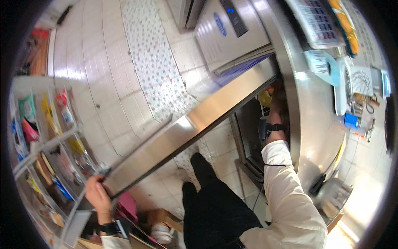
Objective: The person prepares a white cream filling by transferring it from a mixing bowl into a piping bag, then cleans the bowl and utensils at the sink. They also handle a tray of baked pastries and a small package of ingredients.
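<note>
My left hand (99, 193) grips the free end of a long stainless-steel door (183, 126), which stands swung out from the under-counter cabinet. My right arm reaches down under the steel counter (314, 121) into the cabinet's dark opening. In there, my right hand (276, 104) is shaded and its fingers are mostly hidden, so what it holds does not show. Close to it is something yellow (265, 99), partly covered. A dark panel in a frame (248, 133) lies beside my right forearm, inside or at the edge of the opening.
A shelf rack (46, 146) with packaged goods stands left. A second steel cabinet front (231, 37) with a lit display is ahead. On the counter are a light-blue scale-like device (340, 93) and a steel pot (332, 193). A patterned mat (152, 53) covers floor tiles.
</note>
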Tool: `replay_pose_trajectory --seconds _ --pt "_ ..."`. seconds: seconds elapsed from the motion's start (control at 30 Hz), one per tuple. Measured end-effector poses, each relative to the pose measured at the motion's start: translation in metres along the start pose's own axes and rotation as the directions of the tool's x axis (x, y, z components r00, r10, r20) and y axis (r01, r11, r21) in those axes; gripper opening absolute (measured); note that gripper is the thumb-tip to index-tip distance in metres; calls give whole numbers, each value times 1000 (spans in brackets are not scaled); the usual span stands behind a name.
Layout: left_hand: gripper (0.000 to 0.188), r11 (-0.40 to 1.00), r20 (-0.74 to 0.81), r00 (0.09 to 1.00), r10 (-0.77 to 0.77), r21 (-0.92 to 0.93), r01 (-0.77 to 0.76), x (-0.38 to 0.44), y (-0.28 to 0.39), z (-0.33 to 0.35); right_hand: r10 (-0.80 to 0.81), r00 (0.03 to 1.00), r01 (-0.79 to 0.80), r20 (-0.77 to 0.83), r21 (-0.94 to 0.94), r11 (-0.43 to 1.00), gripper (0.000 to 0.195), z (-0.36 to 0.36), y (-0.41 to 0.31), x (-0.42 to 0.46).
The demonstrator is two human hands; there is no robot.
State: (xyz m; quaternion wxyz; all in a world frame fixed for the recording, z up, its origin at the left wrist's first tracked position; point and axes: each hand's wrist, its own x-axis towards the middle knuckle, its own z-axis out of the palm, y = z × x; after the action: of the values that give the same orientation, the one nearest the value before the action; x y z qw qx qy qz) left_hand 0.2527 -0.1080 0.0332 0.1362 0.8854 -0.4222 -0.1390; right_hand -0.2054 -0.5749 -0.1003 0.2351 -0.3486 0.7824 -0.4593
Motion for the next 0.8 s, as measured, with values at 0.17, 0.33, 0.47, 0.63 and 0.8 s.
replay_pose_trajectory --seconds 0.17,0.33,0.47,0.63,0.8 --pt "32 999 -25 999 31 -12 -31 -3 15 -1 -388 890 405 240 -24 914 20 -26 5 -95" --pt "26 1000 -48 999 23 20 -22 -13 19 1 -567 460 476 683 349 807 23 -102 -124 -170" --pt "23 999 -70 997 14 39 -11 -31 19 6 -183 777 -350 603 654 671 49 -98 -234 -104" --pt "20 996 -114 993 33 86 -24 -38 18 16 -158 613 -724 774 631 279 50 -64 -298 -76" --pt "19 993 -155 986 62 109 -45 -42 13 21 -69 743 -668 665 743 -43 48 -18 -298 -44"
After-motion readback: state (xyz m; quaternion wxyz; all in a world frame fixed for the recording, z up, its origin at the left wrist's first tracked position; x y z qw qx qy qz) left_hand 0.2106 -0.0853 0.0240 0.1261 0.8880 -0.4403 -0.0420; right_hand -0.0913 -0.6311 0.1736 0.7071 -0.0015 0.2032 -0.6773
